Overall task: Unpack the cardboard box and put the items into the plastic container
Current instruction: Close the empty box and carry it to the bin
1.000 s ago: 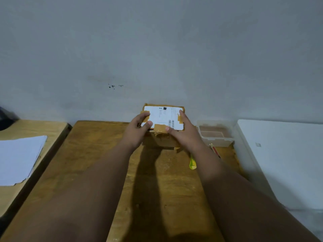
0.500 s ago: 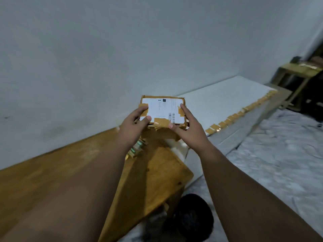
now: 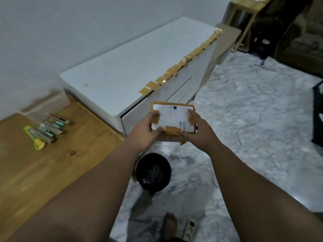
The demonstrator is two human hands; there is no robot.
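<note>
Currently both hands hold the small brown cardboard box (image 3: 173, 122) in the air, off the right edge of the wooden counter (image 3: 52, 163) and above the grey marbled floor (image 3: 253, 137). Left hand (image 3: 144, 131) grips the box's 9 o'clock side, thumb lying on the top face near a strip of brown tape. Right hand (image 3: 201, 131) grips the 3 o'clock side, fingers on the top edge and thumb at the near edge. Box top carries a white shipping label (image 3: 172, 117) with a barcode, taped at its edges; flaps look shut. Clear plastic container (image 3: 46, 106) sits at the counter's far end against the grey wall (image 3: 70, 32), at about 10 o'clock from the box; blurred, contents cannot be told. Just in front of it lies a row of small packaged items (image 3: 52, 127), touching or nearly touching one another, and a lime-green utility knife (image 3: 34, 137) at their 8 o'clock side. White cabinet (image 3: 132, 67) stands beside the counter at 12 o'clock from the box, its front top edge lined with a row of brown tape pieces (image 3: 180, 67). Black round bin (image 3: 153, 172) stands on the floor at 6 o'clock, directly under the box and hands. A bare foot (image 3: 169, 226) and a white power strip (image 3: 189, 227) show at the bottom of the view.
</note>
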